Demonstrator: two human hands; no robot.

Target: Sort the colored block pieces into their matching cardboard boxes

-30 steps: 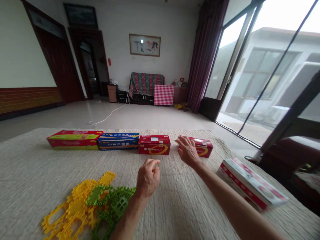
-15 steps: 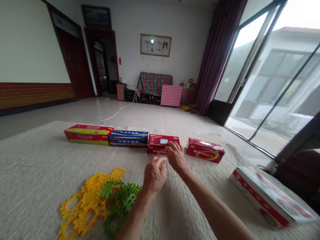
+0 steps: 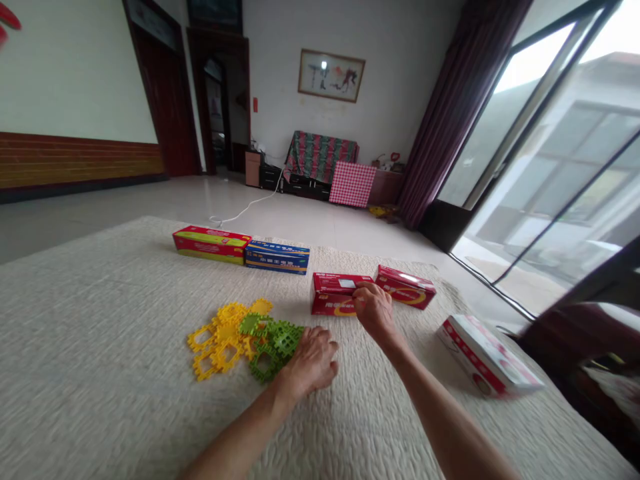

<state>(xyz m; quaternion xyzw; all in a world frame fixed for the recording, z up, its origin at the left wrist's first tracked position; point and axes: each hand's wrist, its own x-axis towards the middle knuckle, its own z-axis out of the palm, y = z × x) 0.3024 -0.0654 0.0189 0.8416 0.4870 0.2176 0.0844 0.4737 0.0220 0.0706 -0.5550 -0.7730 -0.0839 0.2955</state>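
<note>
My right hand (image 3: 374, 310) grips the right end of a red battery box (image 3: 334, 293), its fingers over the top edge and front. That box stands on the quilted mat (image 3: 125, 320), apart from the blue box (image 3: 277, 257) on its left. Loosely bent, my left hand (image 3: 314, 357) hovers over or rests on the mat, apparently with nothing in it. Close by its fingers and wrist lie green interlocking plastic pieces (image 3: 283, 339), partly covered by that hand. Yellow pieces of the same kind (image 3: 227, 333) lie in a heap to their left.
A red and yellow-green box (image 3: 213, 245) adjoins the blue one at the back left. Another red box (image 3: 406, 288) stands just behind my right hand. A white and red carton (image 3: 487, 360) sits at the right. Beyond the mat, a white cord (image 3: 245, 212) runs over the tiled floor.
The red box has come nearer with my right hand, leaving the blue box's side. My left hand has moved back beside the green pieces. The view has tilted and shifted.
</note>
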